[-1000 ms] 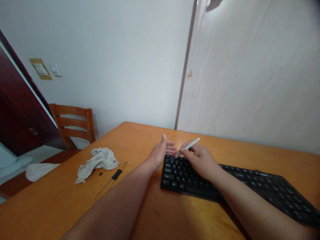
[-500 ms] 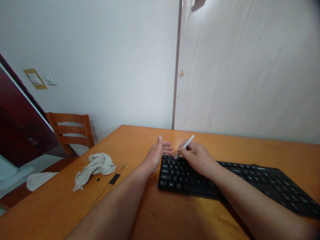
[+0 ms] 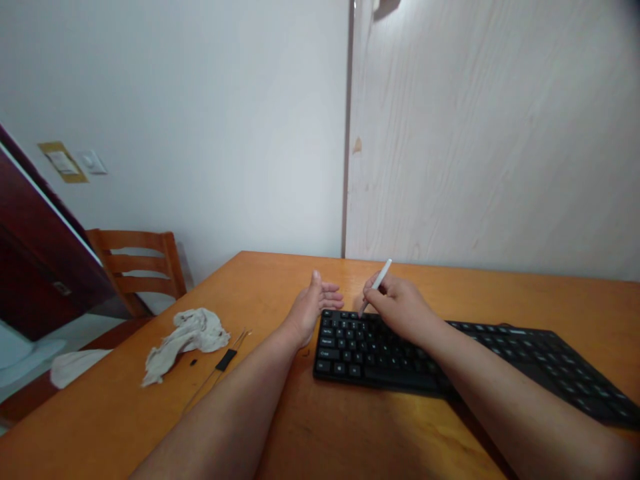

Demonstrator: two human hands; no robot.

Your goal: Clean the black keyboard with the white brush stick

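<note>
A black keyboard point(image 3: 390, 363) lies on the wooden table, its right part running off toward the right edge of view. My right hand point(image 3: 400, 303) is closed in a pen grip around a slim white pen-like stick point(image 3: 383, 273) with a pinkish lower end. That lower end meets the top row of keys near the keyboard's left end; whether it touches a key or a gap between keys is too small to tell. My left hand point(image 3: 314, 308) rests open beside the keyboard's upper left corner, thumb up and fingers stretched to the right, holding nothing.
Left of my forearm, a crumpled whitish cloth point(image 3: 193, 335) lies on the table point(image 3: 350, 433). Near it are a small black piece point(image 3: 193, 363) and a black rectangular piece point(image 3: 227, 360) with thin tan strands. A wooden chair point(image 3: 140, 263) stands beyond the left edge.
My right hand has shifted the white stick a little to the right along the top key row, and the stick stands more upright. My left hand keeps its pose. The view has shifted slightly.
</note>
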